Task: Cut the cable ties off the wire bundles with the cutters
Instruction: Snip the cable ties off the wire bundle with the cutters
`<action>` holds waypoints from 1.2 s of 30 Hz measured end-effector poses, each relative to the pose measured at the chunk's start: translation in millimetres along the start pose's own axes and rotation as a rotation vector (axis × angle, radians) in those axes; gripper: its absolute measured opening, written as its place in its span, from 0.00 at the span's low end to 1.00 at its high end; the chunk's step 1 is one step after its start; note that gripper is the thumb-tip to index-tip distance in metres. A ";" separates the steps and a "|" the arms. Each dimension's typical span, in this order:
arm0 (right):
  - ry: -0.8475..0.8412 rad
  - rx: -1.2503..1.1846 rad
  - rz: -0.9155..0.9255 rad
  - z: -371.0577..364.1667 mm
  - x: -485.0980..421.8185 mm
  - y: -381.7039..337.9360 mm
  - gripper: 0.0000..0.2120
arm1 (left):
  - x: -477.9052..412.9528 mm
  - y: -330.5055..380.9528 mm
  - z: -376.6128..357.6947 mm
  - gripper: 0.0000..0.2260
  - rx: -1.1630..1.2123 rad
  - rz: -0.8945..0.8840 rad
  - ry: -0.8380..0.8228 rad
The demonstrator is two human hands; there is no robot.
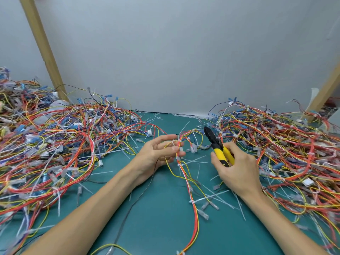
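Working between two heaps of wire, you hold your left hand [161, 151] nearly flat, fingers almost straight, with a thin bundle of red, orange, yellow and white wires [185, 173] lying across the fingertips. A white plastic cable tie [173, 143] rings the bundle at those fingertips. Your right hand [237, 168] curls around the handles of yellow-gripped cutters with black jaws [219, 146], held just right of the bundle with the nose pointing far and left. The bundle trails toward you over the dark green table mat [156, 208], which is strewn with pale cut tie strips [217, 197]. A large tangled pile of multicoloured wires [55, 144] sits left, another tangled wire pile [285, 153] right, below a grey wall [184, 52].
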State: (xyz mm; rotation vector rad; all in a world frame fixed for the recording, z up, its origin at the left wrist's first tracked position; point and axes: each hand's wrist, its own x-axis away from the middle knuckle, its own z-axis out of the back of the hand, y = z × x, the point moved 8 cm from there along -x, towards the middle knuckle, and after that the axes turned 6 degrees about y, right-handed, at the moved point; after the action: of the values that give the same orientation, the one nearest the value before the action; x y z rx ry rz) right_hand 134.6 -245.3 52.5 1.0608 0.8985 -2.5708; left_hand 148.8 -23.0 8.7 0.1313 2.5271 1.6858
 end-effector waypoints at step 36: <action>-0.038 -0.083 0.033 3.3 -2.2 -6.4 0.24 | 7.0 -10.5 -12.9 0.07 0.209 0.129 0.024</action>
State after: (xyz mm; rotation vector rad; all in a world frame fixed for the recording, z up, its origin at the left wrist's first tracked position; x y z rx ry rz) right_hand 131.7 -242.3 58.8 0.9924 0.9620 -2.4949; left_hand 140.1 -38.0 3.7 0.2974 2.7621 1.4665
